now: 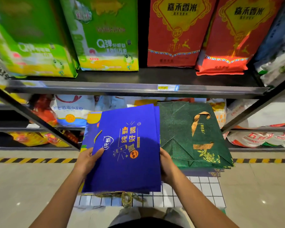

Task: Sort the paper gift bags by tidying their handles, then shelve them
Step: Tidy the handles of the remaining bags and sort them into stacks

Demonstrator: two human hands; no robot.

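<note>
At six o'clock, the tangled gold cord handles (127,197) spill from the near edge of a flat stack of royal-blue paper gift bags (127,155), over a white grid-patterned surface (202,190). The left hand (87,159) grips the stack's edge at nine o'clock, thumb on top; the right hand (167,167) clasps the three o'clock edge, fingers curled underneath. At two o'clock a flat dark-green paper gift bag with a bronze ribbon handle (194,135) lies just beside the blue ones. At twelve, the dark metal shelf (122,88) carries green rice sacks (104,35) and red rice sacks (179,32). This looks like the squaring-up step; next, those cords likely need tucking in before shelving.
</note>
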